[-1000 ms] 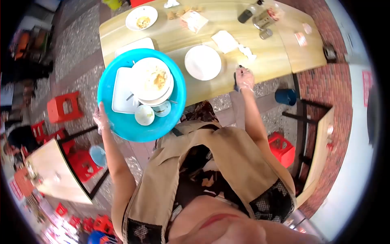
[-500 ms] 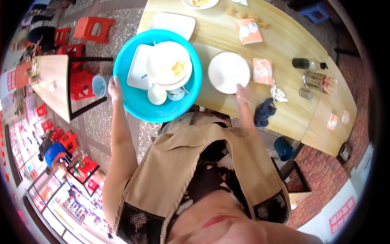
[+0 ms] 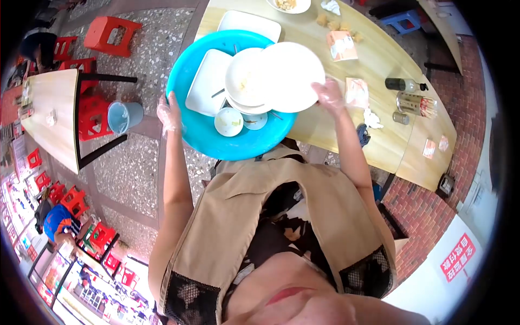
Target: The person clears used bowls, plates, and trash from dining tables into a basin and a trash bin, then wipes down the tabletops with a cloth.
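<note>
My left hand (image 3: 168, 112), in a clear plastic glove, grips the rim of a large blue basin (image 3: 260, 142) at its left side. Inside the basin lie a white rectangular tray (image 3: 204, 89), stacked white plates (image 3: 242, 81) with food scraps on top, and small bowls (image 3: 228, 122). Also gloved, my right hand (image 3: 329, 96) is closed on the edge of a round white plate (image 3: 295, 76). That plate is held over the basin's right side and covers part of the stack. Whether it touches the stack I cannot tell.
On the wooden table (image 3: 390, 141) are a white tray (image 3: 252, 24), a bowl with food (image 3: 288, 4), tissue packs (image 3: 342, 45), a bottle (image 3: 403, 84), a skewer holder (image 3: 414, 104) and a dark cloth (image 3: 363, 134). Red stools (image 3: 111, 35) and another table (image 3: 51, 116) stand left.
My right hand has lifted the round plate off the table and brought it left over the basin. My left hand stays at the basin's rim.
</note>
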The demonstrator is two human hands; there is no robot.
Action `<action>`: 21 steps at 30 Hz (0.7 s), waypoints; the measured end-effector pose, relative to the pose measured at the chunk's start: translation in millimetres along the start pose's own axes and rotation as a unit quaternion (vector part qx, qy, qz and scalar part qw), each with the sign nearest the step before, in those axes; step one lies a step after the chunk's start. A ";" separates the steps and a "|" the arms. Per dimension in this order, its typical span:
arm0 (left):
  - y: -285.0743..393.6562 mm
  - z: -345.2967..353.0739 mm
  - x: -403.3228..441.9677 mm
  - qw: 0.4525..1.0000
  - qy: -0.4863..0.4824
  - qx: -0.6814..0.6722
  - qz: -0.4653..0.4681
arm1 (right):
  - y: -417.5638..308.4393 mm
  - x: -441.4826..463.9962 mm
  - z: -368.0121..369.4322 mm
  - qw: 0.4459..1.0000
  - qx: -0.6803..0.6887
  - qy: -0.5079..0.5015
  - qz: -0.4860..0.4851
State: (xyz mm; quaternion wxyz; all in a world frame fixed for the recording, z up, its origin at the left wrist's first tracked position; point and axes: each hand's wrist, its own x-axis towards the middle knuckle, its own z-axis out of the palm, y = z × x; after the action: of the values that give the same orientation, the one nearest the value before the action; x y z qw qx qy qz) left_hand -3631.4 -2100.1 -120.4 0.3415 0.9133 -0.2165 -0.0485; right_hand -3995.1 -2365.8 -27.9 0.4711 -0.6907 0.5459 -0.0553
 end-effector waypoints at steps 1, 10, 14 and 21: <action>16.0 -8.4 -4.6 0.998 -0.029 -0.052 -0.017 | -4.1 4.4 15.2 0.994 -0.091 0.010 -0.066; 69.4 0.4 27.2 0.970 0.055 0.024 0.237 | -12.6 18.4 66.2 0.999 -0.020 -0.034 0.020; 133.4 77.3 113.9 0.944 -0.067 0.040 0.322 | -13.4 26.0 61.4 0.997 -0.068 -0.036 -0.025; 214.7 96.6 100.0 0.927 -0.085 -0.032 0.365 | -4.9 14.9 3.6 0.988 0.120 -0.001 0.092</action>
State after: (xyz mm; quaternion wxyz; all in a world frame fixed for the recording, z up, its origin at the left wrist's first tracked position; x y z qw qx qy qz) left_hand -3641.8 -2345.7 -49.6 0.3449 0.7524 -0.5612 -0.0051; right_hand -3983.6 -2375.9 -32.9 0.5543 -0.5759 0.5961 -0.0758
